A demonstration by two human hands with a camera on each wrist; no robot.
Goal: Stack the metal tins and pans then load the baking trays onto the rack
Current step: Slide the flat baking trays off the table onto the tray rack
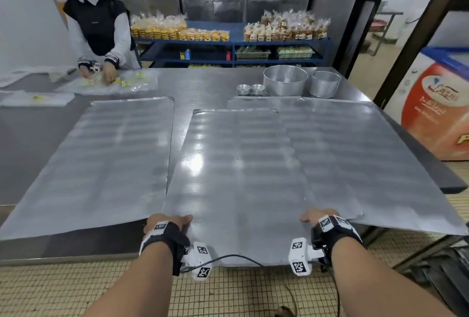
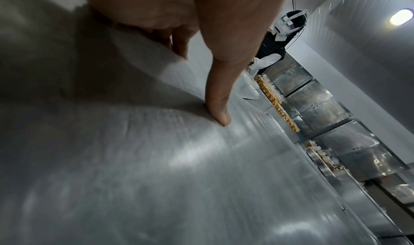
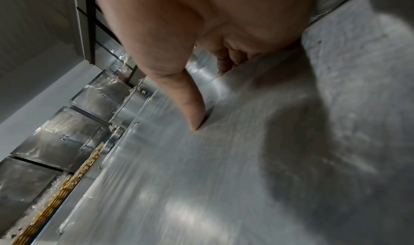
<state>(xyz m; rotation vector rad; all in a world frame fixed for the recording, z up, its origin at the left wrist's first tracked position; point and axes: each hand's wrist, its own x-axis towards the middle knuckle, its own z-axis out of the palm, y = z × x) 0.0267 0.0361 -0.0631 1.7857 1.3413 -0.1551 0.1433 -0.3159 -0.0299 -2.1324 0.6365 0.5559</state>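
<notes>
Three flat metal baking trays lie on the steel table [image 1: 208,83]. The middle tray [image 1: 236,177] juts over the near table edge and overlaps the right tray [image 1: 355,154]; the left tray [image 1: 96,154] lies apart. My left hand [image 1: 168,221] grips the middle tray's near left edge, thumb on top [image 2: 218,114], fingers curled under. My right hand [image 1: 318,216] grips its near right edge the same way, thumb on top [image 3: 195,114]. Two round pans, large [image 1: 285,79] and smaller [image 1: 324,84], and two stacks of small tins [image 1: 250,89] stand at the far right.
Another person [image 1: 101,35] handles plastic bags [image 1: 106,83] at the table's far left. A blue shelf [image 1: 228,48] of packed goods stands behind the table. An orange freezer [image 1: 439,103] stands on the right, with dark items on the tiled floor below.
</notes>
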